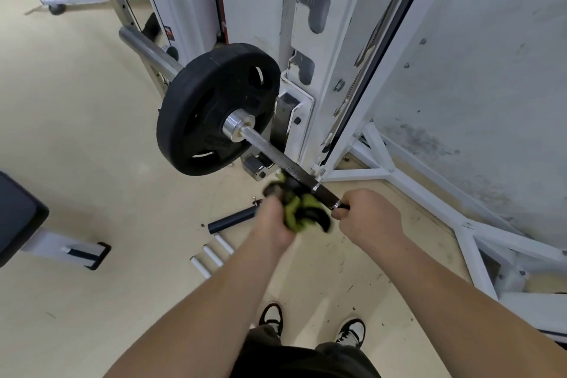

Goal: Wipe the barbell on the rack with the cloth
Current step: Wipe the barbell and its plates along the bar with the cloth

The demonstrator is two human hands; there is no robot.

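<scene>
The barbell [270,150] lies on the white rack [302,107], its knurled steel shaft running toward me from a black weight plate [208,107]. My left hand [274,219] grips a green and black cloth [299,205], blurred, against the shaft just short of the bar's near part. My right hand [368,215] is curled round the shaft right beside the cloth, on its near side. The shaft under both hands is hidden.
The white rack upright and its floor braces [399,175] stand to the right against a grey wall. On the beige floor below the bar lie a black tube [230,221] and white tubes [211,255]. A bench [18,218] sits at the left. My shoes [349,331] are below.
</scene>
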